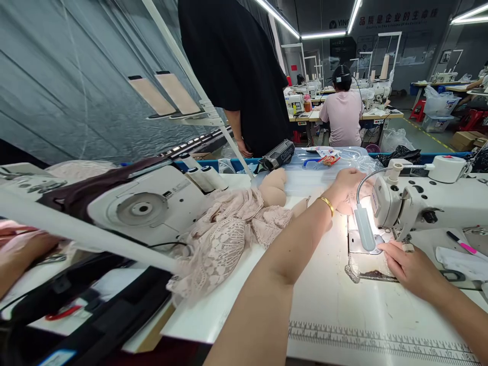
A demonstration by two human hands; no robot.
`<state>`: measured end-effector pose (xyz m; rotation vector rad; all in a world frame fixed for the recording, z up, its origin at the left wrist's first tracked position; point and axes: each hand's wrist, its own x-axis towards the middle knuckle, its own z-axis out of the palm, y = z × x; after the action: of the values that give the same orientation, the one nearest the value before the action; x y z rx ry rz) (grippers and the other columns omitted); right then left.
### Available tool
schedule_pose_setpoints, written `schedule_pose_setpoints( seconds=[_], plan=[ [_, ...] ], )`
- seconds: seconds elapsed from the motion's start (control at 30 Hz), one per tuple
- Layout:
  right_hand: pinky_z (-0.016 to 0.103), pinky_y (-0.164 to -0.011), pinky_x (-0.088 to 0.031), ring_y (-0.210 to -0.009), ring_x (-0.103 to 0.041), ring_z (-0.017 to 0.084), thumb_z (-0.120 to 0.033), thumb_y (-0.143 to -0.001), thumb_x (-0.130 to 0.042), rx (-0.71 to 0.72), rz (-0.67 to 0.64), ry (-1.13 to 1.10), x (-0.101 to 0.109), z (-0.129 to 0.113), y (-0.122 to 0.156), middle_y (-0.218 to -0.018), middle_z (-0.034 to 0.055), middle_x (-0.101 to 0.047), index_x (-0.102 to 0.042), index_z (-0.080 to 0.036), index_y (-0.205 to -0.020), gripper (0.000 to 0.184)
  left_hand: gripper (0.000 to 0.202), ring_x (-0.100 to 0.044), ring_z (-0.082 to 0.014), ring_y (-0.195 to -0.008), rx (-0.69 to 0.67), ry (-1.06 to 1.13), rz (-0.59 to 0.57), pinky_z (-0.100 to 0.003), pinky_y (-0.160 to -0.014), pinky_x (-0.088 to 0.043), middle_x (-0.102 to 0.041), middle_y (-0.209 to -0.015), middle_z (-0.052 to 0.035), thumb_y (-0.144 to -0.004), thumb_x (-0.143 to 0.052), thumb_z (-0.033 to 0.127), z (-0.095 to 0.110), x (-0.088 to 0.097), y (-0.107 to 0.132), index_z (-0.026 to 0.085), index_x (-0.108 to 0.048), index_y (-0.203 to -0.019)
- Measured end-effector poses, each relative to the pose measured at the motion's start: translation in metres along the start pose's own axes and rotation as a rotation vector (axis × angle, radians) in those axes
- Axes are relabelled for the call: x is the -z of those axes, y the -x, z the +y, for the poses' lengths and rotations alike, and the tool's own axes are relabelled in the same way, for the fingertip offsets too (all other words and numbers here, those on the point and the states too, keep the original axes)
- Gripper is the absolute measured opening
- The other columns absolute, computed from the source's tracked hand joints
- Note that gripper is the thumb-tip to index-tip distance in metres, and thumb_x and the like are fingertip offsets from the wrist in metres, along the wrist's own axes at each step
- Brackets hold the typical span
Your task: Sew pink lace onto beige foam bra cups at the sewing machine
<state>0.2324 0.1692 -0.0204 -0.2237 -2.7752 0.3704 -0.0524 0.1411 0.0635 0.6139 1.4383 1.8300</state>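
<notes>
My left hand [349, 179] reaches past the sewing machine's lamp and is closed on a beige lace piece [354, 199], which hangs below it; the fingertips are partly hidden. A gold bracelet [327, 205] circles that wrist. My right hand [409, 267], with a ring on one finger, is at the metal needle plate [357, 243] of the white sewing machine [438, 203]. Its thumb and index finger are drawn close together beside the presser foot; anything between them is too small to make out. The small lamp [365, 227] lights this spot and covers part of it.
Beige lace garments [224, 239] and a moulded cup [273, 187] lie left on the white table. Behind them stands a clear plastic box [305, 178]. Another machine [148, 208] is at left. A ruler strip [381, 341] edges the table; a person in black [240, 71] stands beyond.
</notes>
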Motion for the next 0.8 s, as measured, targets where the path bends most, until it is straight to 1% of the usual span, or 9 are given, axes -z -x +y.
schedule_pose_setpoints(
  seconds=[0.2, 0.37, 0.5, 0.57, 0.6, 0.63, 0.67, 0.73, 0.8],
  plan=[
    [0.034, -0.061, -0.051, -0.073, -0.063, 0.022, -0.02, -0.104, -0.04, 0.016, 0.027, 0.035, -0.004, 0.003, 0.002, -0.092, 0.0051, -0.07, -0.067, -0.026, -0.109, 0.028, 0.03, -0.052, -0.0109, -0.057, -0.13, 0.011, 0.155, -0.022, -0.058, -0.041, -0.053, -0.062, 0.0047, -0.084, -0.078, 0.022, 0.031, 0.016, 0.002, 0.019, -0.052, -0.071],
    [0.032, -0.053, -0.048, -0.061, -0.06, 0.02, -0.023, -0.106, -0.038, 0.037, 0.052, 0.049, -0.009, 0.006, 0.005, -0.089, 0.0045, -0.07, -0.066, -0.027, -0.114, 0.029, 0.035, -0.043, -0.0084, -0.058, -0.321, -0.013, 0.315, -0.02, -0.06, -0.036, -0.045, -0.062, 0.0074, -0.089, -0.074, 0.021, 0.054, 0.04, 0.023, 0.02, -0.045, -0.068],
    [0.033, -0.054, -0.05, -0.059, -0.062, 0.02, -0.029, -0.107, -0.041, 0.053, 0.092, 0.024, -0.021, 0.019, 0.011, -0.099, 0.0044, -0.074, -0.064, -0.03, -0.121, 0.027, 0.031, -0.041, -0.0083, -0.063, -0.525, -0.084, 0.499, -0.019, -0.062, -0.033, -0.043, -0.067, 0.0075, -0.093, -0.067, 0.019, 0.08, 0.064, 0.053, 0.02, -0.044, -0.072],
    [0.033, -0.052, -0.05, -0.056, -0.062, 0.019, -0.031, -0.108, -0.041, 0.046, 0.073, 0.006, -0.027, 0.026, 0.012, -0.101, 0.0033, -0.075, -0.063, -0.033, -0.124, 0.027, 0.028, -0.045, -0.0096, -0.067, -0.63, -0.236, 0.534, -0.021, -0.066, -0.035, -0.047, -0.071, 0.006, -0.094, -0.065, 0.02, 0.08, 0.074, 0.081, 0.02, -0.046, -0.074],
    [0.033, -0.05, -0.048, -0.055, -0.062, 0.019, -0.032, -0.109, -0.041, 0.04, 0.059, -0.002, -0.03, 0.029, 0.013, -0.1, 0.003, -0.075, -0.063, -0.034, -0.125, 0.027, 0.028, -0.048, -0.0107, -0.071, -0.677, -0.346, 0.512, -0.022, -0.068, -0.036, -0.051, -0.073, 0.0048, -0.094, -0.066, 0.018, 0.073, 0.077, 0.097, 0.02, -0.046, -0.074],
    [0.032, -0.049, -0.048, -0.055, -0.062, 0.02, -0.033, -0.109, -0.042, 0.035, 0.049, -0.007, -0.031, 0.031, 0.012, -0.098, 0.003, -0.075, -0.063, -0.034, -0.124, 0.027, 0.025, -0.051, -0.0123, -0.076, -0.746, -0.642, 0.433, -0.023, -0.072, -0.039, -0.056, -0.079, 0.0023, -0.097, -0.061, 0.018, 0.061, 0.078, 0.114, 0.02, -0.048, -0.076],
    [0.032, -0.049, -0.047, -0.056, -0.062, 0.02, -0.033, -0.109, -0.042, 0.033, 0.046, -0.005, -0.032, 0.031, 0.012, -0.097, 0.0033, -0.075, -0.064, -0.033, -0.124, 0.026, 0.02, -0.055, -0.0142, -0.08, -0.784, -0.988, 0.236, -0.025, -0.075, -0.041, -0.061, -0.085, -0.0002, -0.099, -0.055, 0.015, 0.046, 0.077, 0.13, 0.02, -0.051, -0.08],
    [0.032, -0.052, -0.047, -0.059, -0.062, 0.02, -0.031, -0.109, -0.041, 0.04, 0.054, 0.012, -0.029, 0.028, 0.009, -0.098, 0.0042, -0.074, -0.063, -0.031, -0.123, 0.026, 0.022, -0.054, -0.0151, -0.073, -0.761, -1.141, -0.026, -0.026, -0.071, -0.042, -0.059, -0.075, 0.0014, -0.089, -0.065, 0.009, 0.009, 0.071, 0.16, 0.02, -0.052, -0.075],
    [0.031, -0.055, -0.046, -0.064, -0.062, 0.02, -0.027, -0.108, -0.04, 0.049, 0.057, 0.032, -0.022, 0.021, 0.006, -0.098, 0.0047, -0.073, -0.064, -0.029, -0.121, 0.027, 0.019, -0.054, -0.0168, -0.073, -0.748, -1.379, -0.371, -0.028, -0.071, -0.045, -0.062, -0.078, -0.0005, -0.088, -0.064, 0.006, -0.025, 0.062, 0.181, 0.02, -0.055, -0.078]
  ],
)
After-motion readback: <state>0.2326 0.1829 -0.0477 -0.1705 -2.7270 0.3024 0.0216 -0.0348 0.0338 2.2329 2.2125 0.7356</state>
